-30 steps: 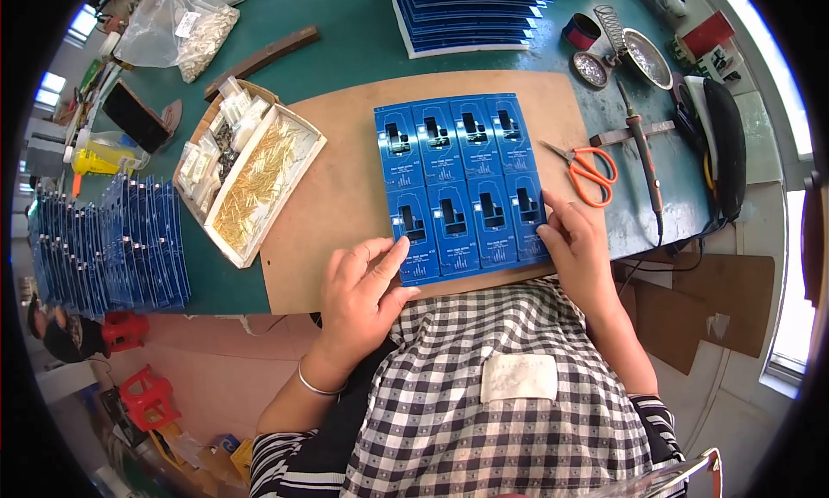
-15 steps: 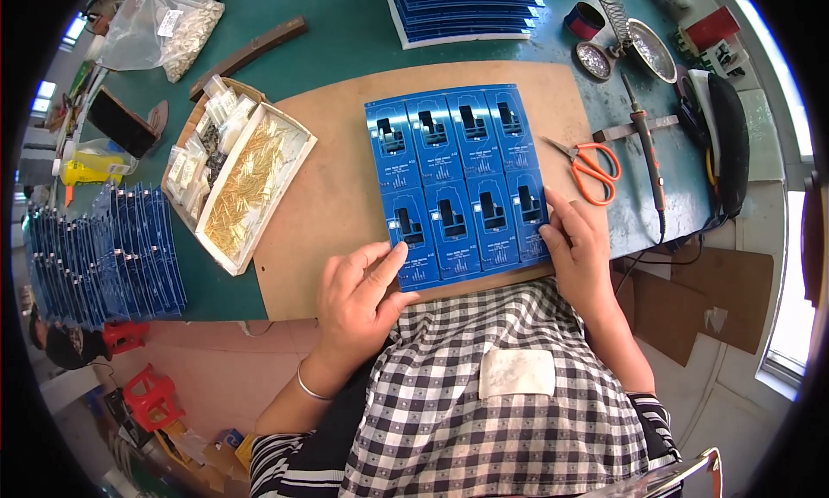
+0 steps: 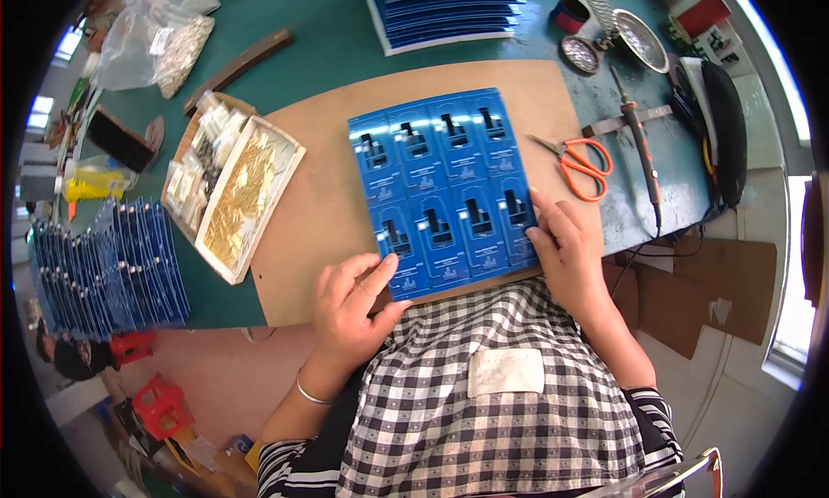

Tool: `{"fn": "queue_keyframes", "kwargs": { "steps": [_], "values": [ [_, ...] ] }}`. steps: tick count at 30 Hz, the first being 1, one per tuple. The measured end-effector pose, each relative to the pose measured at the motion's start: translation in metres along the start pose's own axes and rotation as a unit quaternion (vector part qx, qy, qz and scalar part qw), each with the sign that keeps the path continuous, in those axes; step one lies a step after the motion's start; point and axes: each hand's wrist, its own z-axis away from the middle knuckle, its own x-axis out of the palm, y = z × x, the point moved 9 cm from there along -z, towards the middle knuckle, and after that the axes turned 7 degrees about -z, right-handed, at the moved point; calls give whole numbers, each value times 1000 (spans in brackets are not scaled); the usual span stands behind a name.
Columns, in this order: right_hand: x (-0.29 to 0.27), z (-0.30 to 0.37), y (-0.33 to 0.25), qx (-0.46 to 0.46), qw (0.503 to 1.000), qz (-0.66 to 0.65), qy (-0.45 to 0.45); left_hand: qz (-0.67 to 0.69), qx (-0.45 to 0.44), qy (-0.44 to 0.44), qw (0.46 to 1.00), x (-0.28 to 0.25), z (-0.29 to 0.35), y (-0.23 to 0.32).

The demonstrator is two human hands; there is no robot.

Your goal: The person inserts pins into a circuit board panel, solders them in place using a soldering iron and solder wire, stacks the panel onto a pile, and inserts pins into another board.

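Observation:
A blue panel of printed circuit boards (image 3: 445,180), with several black-and-dark cutout patterns in two rows, lies over the brown mat in front of me. My left hand (image 3: 352,308) grips its lower left corner between thumb and fingers. At its right edge, near the lower corner, my right hand (image 3: 572,255) pinches it with thumb and index finger. Orange-handled scissors (image 3: 585,166) rest open-bladed just right of the panel. To the left, a white cardboard box (image 3: 298,157) contains many gold-coloured pins (image 3: 246,200) and small clear packets (image 3: 186,177).
A soldering iron (image 3: 641,140) lies on the right, near a coiled stand (image 3: 598,10) and metal dishes (image 3: 641,39). More blue panels stand upright at left (image 3: 108,269) and stacked at the back (image 3: 445,16). A brown bar (image 3: 242,69) crosses the green table (image 3: 332,32).
The whole view has shifted slightly left. The panel has turned a little, its upper left corner lower than before. Both hands keep their places on its edges.

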Motion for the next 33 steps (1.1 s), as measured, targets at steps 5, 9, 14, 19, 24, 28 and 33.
{"fn": "queue_keyframes", "kwargs": {
  "steps": [5, 9, 14, 19, 24, 28, 33],
  "values": [
    [0, -6, -1, -1, 1000, -4, -19, -5, 14, -13, 1000, 4, 1, -3],
    [-4, -9, 4, 13, 999, -31, -17, -5, 24, -21, 999, 5, 2, -5],
    [-6, -18, 11, 67, 985, -149, -54, -21, 20, -6, 1000, 3, 6, -10],
    [-8, -32, 4, 62, 981, -167, -74, -20, -3, 1, 1000, 2, 5, -11],
    [-9, -25, 4, 0, 989, -136, -56, -35, -9, 7, 999, 0, 9, -6],
    [-10, -11, 5, -12, 992, -111, -55, -61, 41, -7, 997, 3, 14, 0],
    [-5, -5, 10, -4, 996, -74, -55, -63, 49, -12, 997, 6, 14, 1]
  ]
}}
